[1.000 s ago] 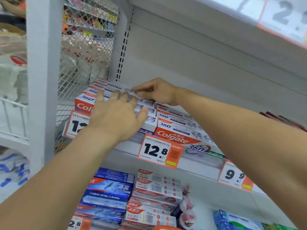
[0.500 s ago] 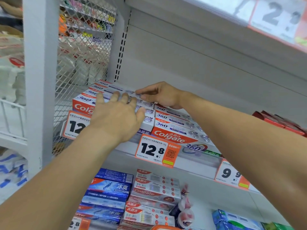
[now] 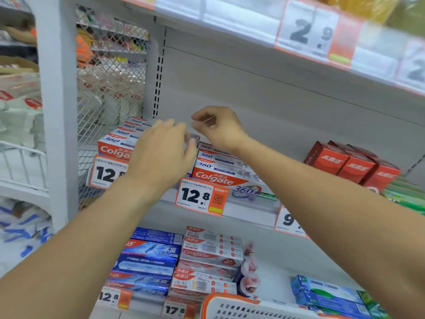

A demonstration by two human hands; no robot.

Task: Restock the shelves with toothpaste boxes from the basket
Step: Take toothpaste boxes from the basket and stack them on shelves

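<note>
Two stacks of white-and-red Colgate 360 toothpaste boxes lie on the middle shelf (image 3: 253, 211): a left stack (image 3: 113, 147) by the mesh side and a right stack (image 3: 218, 174). My left hand (image 3: 164, 155) hovers over the left stack with relaxed fingers and holds nothing. Above the gap between the stacks, my right hand (image 3: 219, 128) is raised with loosely curled fingers, and it too holds nothing. A white basket with an orange rim (image 3: 230, 303) shows at the bottom edge; its contents are hidden.
Red boxes (image 3: 351, 162) and green packs (image 3: 404, 196) sit further right on the same shelf. The shelf below holds blue boxes (image 3: 149, 261) and more white-red boxes (image 3: 211, 252). A wire mesh panel (image 3: 110, 88) closes the left side. Another shelf edge (image 3: 230, 17) runs overhead.
Both hands have lifted off the top boxes of the left stack. The right hand rose and drew back with fingers curled. The view has tilted down, revealing the basket rim.
</note>
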